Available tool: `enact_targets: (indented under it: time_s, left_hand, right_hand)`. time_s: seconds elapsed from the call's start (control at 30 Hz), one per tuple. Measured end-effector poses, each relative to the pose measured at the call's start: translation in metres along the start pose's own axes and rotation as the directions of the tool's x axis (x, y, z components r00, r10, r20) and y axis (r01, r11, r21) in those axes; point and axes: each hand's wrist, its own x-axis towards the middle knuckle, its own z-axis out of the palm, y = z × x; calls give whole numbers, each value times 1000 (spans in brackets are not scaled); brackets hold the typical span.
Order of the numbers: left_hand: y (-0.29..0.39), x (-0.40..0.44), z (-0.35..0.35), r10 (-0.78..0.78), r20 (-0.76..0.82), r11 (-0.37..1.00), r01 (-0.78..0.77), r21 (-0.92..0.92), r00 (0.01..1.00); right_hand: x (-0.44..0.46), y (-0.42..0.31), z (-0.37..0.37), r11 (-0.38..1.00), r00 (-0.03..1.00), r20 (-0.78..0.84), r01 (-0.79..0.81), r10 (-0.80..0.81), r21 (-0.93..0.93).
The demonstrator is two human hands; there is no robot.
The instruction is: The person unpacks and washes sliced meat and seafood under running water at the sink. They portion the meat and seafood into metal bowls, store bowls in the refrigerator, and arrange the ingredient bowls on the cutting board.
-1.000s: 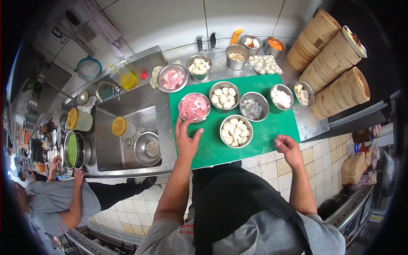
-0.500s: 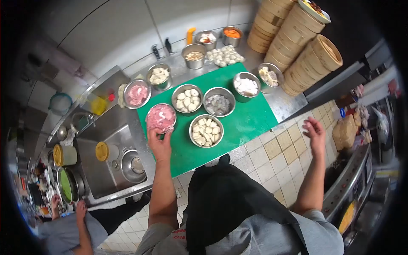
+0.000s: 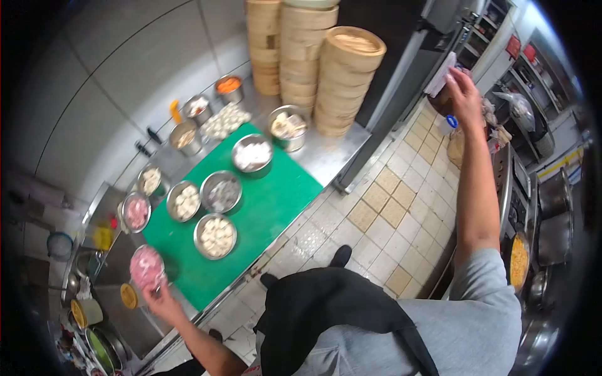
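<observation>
My left hand [image 3: 161,302] grips the near rim of a metal bowl of raw pink meat [image 3: 147,266], at the left edge of the green cutting board [image 3: 276,203] beside the sink. My right hand [image 3: 464,94] is stretched far out to the right, fingers extended, close to a pale cloth-like thing [image 3: 441,75] by the refrigerator door; whether they touch I cannot tell. On the board stand metal bowls of pale cut pieces [image 3: 215,236], round whitish pieces [image 3: 184,201], greyish shrimp-like pieces [image 3: 221,192] and white chunks [image 3: 252,153].
Bamboo steamers [image 3: 351,81] are stacked at the back of the counter. A second meat bowl [image 3: 136,212] stands near the sink [image 3: 125,319]. Tiled floor [image 3: 370,207] lies between the counter and a stove [image 3: 511,182] on the right. Another person's dark-clad leg shows at lower left.
My view has turned to the right. My right arm has reached out toward the refrigerator. My left hand has shifted the meat bowl outward, past the board's left edge.
</observation>
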Motion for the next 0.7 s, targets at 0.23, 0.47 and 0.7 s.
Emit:
enact_targets:
  time_s: [0.23,0.47,0.7]
  left_hand:
    - [64,-37,20,130,-55,983,-136,-123,990]
    - [139,-99,128,134,125,936,-84,-341,983]
    - [199,-148,284,81,550,850,231,-474,831]
  right_hand:
    - [69,23,19,872,904,-14,409,-428,-268]
    - [101,27,25,844,846,-39,526,-532,-107]
    - [75,52,-15,852,844,-168,521,-508,42]
